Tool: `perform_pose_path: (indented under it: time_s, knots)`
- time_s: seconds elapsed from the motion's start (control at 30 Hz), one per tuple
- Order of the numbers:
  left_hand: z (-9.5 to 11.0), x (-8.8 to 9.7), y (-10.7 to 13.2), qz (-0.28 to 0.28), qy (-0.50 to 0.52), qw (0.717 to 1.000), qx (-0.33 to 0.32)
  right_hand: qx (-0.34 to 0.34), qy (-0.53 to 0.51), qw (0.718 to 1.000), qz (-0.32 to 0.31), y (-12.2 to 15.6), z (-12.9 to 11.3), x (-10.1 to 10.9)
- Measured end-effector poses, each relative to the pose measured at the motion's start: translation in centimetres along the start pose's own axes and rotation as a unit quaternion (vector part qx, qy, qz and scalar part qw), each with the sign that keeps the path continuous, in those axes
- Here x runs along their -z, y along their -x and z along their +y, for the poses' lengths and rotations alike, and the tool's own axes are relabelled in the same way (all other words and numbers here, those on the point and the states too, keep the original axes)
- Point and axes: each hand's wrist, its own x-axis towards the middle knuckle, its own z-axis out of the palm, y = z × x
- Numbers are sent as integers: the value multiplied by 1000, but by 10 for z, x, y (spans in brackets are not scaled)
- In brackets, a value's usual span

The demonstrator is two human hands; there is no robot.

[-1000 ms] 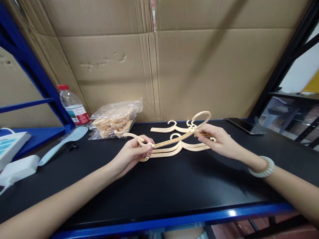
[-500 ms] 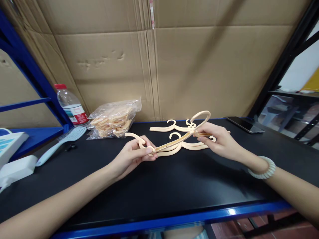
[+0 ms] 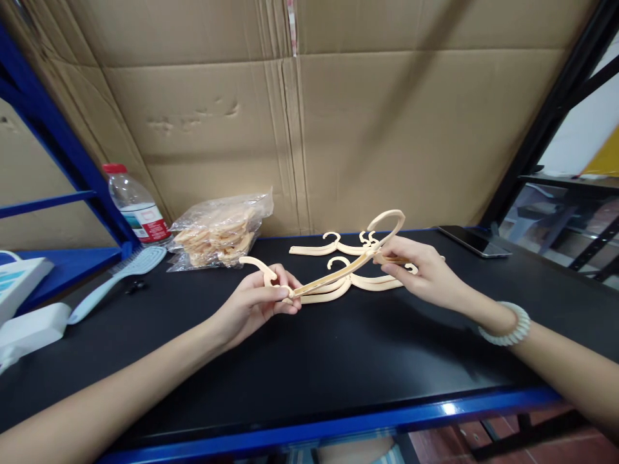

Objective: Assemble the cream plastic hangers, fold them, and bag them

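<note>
A cream plastic clothes hanger (image 3: 333, 276) is held tilted above the black table, its large hook up at the right end of the visible arm. My left hand (image 3: 264, 293) pinches the hanger's left end, where a small curved hook piece (image 3: 257, 263) sticks out past the fingers; whether that piece is joined to the hanger I cannot tell. My right hand (image 3: 416, 264) grips it near the base of the large hook, hiding part of the far arm. Behind and below lie more cream hangers, one stack (image 3: 374, 283) close by and another hanger (image 3: 312, 250) farther back.
A clear plastic bag of cream parts (image 3: 220, 232) sits at the back left, beside a red-capped bottle (image 3: 140, 209) and a light blue hairbrush (image 3: 120, 277). White devices (image 3: 33, 332) stand at the left. A phone (image 3: 474, 241) lies at the back right, before the cardboard wall (image 3: 411, 129).
Both hands keep hold of the hanger. The left hand and the hanger's left end have shifted very slightly left; otherwise the view has only moved a little.
</note>
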Motion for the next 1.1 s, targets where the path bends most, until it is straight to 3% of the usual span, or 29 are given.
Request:
perform_pose_path:
  time_s: [0.83, 1.1]
  knots:
    - [-2, 0, -1, 5, -9, 1000, -4, 11, 5, 1000, -19, -1, 0, 1]
    - [-4, 2, 0, 26, -29, 999, -35, 23, 0, 1000, -14, -1, -2, 1]
